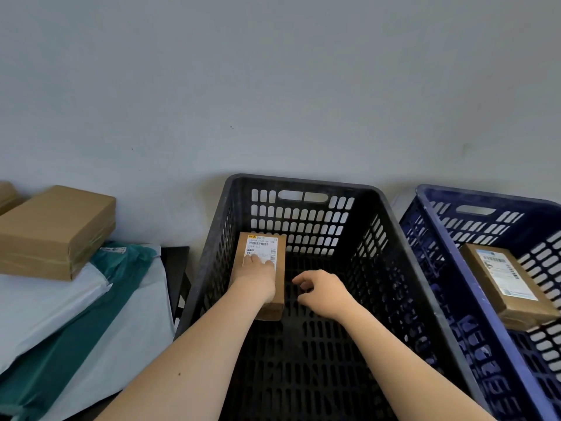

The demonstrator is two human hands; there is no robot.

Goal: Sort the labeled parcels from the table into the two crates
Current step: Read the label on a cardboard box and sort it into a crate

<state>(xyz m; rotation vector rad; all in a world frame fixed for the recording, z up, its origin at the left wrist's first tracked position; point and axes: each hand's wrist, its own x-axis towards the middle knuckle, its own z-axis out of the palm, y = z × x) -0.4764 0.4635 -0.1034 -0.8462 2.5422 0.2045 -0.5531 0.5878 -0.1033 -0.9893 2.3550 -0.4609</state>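
Head view: left hand [256, 276] seemingly lies flat on cardboard parcel [280, 268] (slotted black crate [303, 181]); right hand [323, 291] loosely curled.

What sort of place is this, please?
Likely a parcel-sorting corner: one labelled box lies in the black crate, another in the blue crate, with more parcels piled at the left.

Dark table [177, 270] beneath poly mailers [76, 317]

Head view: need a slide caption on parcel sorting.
Left hand rests on a labeled parcel in the black crate, right hand open beside it; blue crate holds a second parcel.
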